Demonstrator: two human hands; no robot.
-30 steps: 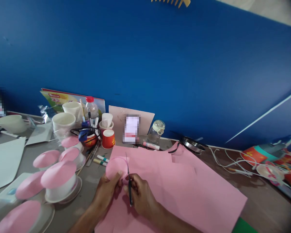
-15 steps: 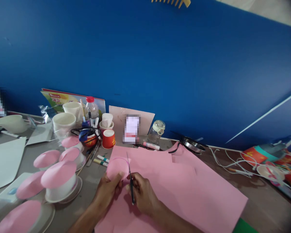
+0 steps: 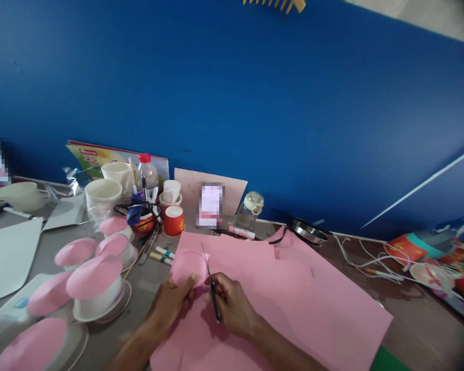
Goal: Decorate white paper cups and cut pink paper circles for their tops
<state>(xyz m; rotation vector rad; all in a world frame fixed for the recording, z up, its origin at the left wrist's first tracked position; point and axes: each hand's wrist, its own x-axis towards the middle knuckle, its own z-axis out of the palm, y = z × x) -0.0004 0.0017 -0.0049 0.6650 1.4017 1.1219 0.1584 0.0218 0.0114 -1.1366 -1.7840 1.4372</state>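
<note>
My left hand (image 3: 172,299) pinches a round piece of pink paper (image 3: 189,265) with a darker pink outline, thumb on top. My right hand (image 3: 234,304) is closed around black-handled scissors (image 3: 213,293), seen nearly edge-on. Their thin blades point up and away, at the right edge of the round piece. Part of the handle is hidden by my fingers. Under both hands lie large sheets of pink paper (image 3: 294,304).
On the left stand several white paper cups topped with pink discs (image 3: 95,278). Behind are a red cup (image 3: 174,221), markers (image 3: 160,257), a phone (image 3: 211,206), a glass bottle (image 3: 249,208) and a tape roll (image 3: 308,231). White cables (image 3: 363,257) lie at right.
My right hand and the scissors have shifted slightly right, and the scissors lean more. The round pink piece has moved a little right in my left hand.
</note>
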